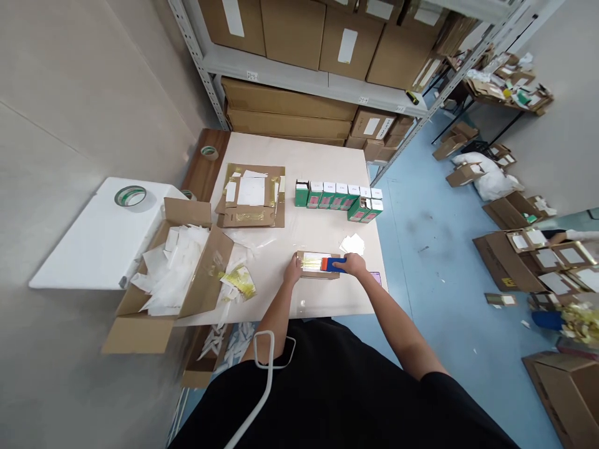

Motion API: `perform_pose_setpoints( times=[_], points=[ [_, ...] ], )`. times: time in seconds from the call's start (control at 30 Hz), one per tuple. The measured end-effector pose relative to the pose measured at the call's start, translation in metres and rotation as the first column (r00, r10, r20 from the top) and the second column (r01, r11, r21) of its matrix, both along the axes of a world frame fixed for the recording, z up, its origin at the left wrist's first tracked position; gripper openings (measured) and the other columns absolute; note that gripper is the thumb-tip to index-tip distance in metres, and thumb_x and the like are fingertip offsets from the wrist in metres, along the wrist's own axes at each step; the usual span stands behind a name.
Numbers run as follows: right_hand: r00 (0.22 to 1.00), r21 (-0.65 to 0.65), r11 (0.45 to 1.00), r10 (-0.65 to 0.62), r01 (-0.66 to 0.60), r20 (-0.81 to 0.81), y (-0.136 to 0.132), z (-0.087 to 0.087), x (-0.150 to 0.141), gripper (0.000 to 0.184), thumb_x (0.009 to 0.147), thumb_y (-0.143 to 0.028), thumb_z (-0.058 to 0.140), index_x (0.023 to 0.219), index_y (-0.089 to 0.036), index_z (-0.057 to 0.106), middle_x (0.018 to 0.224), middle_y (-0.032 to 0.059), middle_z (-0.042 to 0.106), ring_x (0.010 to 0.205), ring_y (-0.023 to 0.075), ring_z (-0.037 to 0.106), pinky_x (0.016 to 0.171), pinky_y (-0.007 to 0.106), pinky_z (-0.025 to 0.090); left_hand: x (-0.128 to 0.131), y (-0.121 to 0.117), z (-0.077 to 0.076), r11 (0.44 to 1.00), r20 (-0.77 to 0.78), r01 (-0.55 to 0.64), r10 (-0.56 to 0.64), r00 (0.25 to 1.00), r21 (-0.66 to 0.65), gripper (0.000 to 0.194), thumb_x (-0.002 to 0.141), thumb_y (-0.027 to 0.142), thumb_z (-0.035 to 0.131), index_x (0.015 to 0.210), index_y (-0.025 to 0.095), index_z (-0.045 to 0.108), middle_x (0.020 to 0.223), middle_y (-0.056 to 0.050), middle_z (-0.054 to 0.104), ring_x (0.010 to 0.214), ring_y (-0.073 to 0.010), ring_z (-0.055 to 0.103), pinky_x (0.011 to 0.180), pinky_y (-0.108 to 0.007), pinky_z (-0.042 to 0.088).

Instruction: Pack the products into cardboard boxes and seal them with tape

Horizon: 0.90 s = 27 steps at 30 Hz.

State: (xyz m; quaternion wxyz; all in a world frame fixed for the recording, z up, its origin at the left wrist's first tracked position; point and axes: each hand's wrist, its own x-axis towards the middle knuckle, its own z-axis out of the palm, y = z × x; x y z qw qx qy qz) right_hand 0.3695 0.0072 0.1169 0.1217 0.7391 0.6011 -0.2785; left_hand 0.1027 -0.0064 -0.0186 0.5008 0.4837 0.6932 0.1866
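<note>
A small cardboard box (321, 275) lies near the front edge of the table, its top carrying a white label and shiny yellowish tape. My left hand (292, 269) grips the box's left end. In my right hand (352, 265) is a blue scraper-like tool (334, 265) with an orange end, which rests on the label; its working edge is too small to make out. White paper pieces (353, 244) lie just behind my right hand. A phone-like thing with a pink-purple screen (376, 278) shows partly beside my right forearm.
Green-and-white boxes (329, 194) stand in a row toward the back right. Flattened cardboard (253, 215) lies at the back left. An open carton (206, 280) of white paper stands left, near crumpled taped paper (239, 282). A tape roll (131, 196) sits farther left; shelving (299, 70) rises behind.
</note>
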Motion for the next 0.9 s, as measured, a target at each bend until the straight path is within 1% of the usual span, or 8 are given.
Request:
perform_pose_setpoints(
  times=[0.1, 0.2, 0.37, 0.5, 0.7, 0.8, 0.9],
  points=[
    [1.0, 0.011, 1.0, 0.026, -0.026, 0.004, -0.001, 0.001, 0.013, 0.051, 0.081, -0.071, 0.071, 0.088, -0.021, 0.074, 0.092, 0.0082, 0.076, 0.085, 0.0224, 0.071, 0.059, 0.026, 0.04, -0.002, 0.0, 0.002, 1.0, -0.016, 0.011, -0.01, 1.0, 0.006, 0.063, 0.107, 0.055, 0.025, 0.162, 0.027, 0.037, 0.146, -0.01, 0.064, 0.129, -0.0301, 0.064, 0.105, -0.042, 0.049],
    [0.999, 0.012, 1.0, 0.014, -0.015, 0.047, 0.0, 0.004, 0.032, 0.05, 0.081, -0.071, 0.072, 0.084, -0.021, 0.073, 0.092, 0.0087, 0.076, 0.084, 0.0223, 0.07, 0.059, 0.026, 0.04, -0.003, 0.0, 0.001, 1.0, -0.04, 0.01, -0.01, 0.999, -0.001, 0.063, 0.106, 0.057, 0.027, 0.161, 0.028, 0.039, 0.146, -0.01, 0.065, 0.129, -0.0309, 0.064, 0.105, -0.043, 0.05],
    [0.998, 0.011, 1.0, 0.018, -0.019, 0.062, -0.004, 0.012, 0.065, 0.05, 0.08, -0.072, 0.071, 0.079, -0.021, 0.069, 0.09, 0.0081, 0.075, 0.085, 0.022, 0.07, 0.059, 0.026, 0.039, -0.005, 0.001, -0.001, 0.999, -0.046, 0.038, -0.038, 0.998, -0.007, 0.064, 0.107, 0.056, 0.024, 0.162, 0.029, 0.036, 0.15, -0.01, 0.061, 0.132, -0.0316, 0.062, 0.109, -0.045, 0.048],
    [0.995, 0.008, 0.999, -0.043, 0.042, 0.09, -0.009, 0.018, 0.084, 0.048, 0.08, -0.068, 0.074, 0.08, -0.021, 0.068, 0.089, 0.0083, 0.074, 0.086, 0.0225, 0.07, 0.06, 0.026, 0.041, -0.005, 0.002, -0.003, 0.999, -0.049, 0.029, -0.031, 0.998, -0.036, 0.065, 0.106, 0.057, 0.025, 0.164, 0.028, 0.034, 0.149, -0.011, 0.062, 0.134, -0.0332, 0.06, 0.111, -0.047, 0.046],
    [0.993, -0.021, 0.995, -0.094, 0.096, 0.071, -0.013, 0.014, 0.087, 0.046, 0.081, -0.066, 0.073, 0.083, -0.02, 0.069, 0.095, 0.0098, 0.074, 0.089, 0.0246, 0.071, 0.059, 0.027, 0.041, -0.007, 0.002, -0.006, 1.0, -0.004, 0.017, -0.017, 1.0, -0.021, 0.067, 0.106, 0.059, 0.027, 0.164, 0.026, 0.034, 0.148, -0.012, 0.062, 0.136, -0.034, 0.059, 0.113, -0.047, 0.044],
    [0.992, -0.022, 0.993, -0.114, 0.115, 0.06, -0.016, 0.01, 0.086, 0.047, 0.08, -0.067, 0.073, 0.083, -0.02, 0.068, 0.094, 0.0095, 0.075, 0.088, 0.0248, 0.07, 0.06, 0.027, 0.04, -0.008, 0.002, -0.006, 1.0, -0.003, 0.009, -0.009, 1.0, -0.02, 0.067, 0.105, 0.059, 0.029, 0.163, 0.026, 0.036, 0.147, -0.012, 0.064, 0.136, -0.034, 0.059, 0.113, -0.046, 0.044],
    [0.99, -0.008, 0.992, -0.125, 0.126, 0.067, -0.022, 0.005, 0.083, 0.047, 0.081, -0.067, 0.072, 0.083, -0.021, 0.068, 0.091, 0.0091, 0.074, 0.087, 0.0244, 0.07, 0.06, 0.027, 0.039, -0.008, 0.001, -0.005, 1.0, -0.021, 0.006, -0.007, 1.0, -0.026, 0.067, 0.105, 0.059, 0.029, 0.163, 0.026, 0.036, 0.151, -0.011, 0.06, 0.137, -0.0339, 0.058, 0.113, -0.047, 0.045]
  ],
)
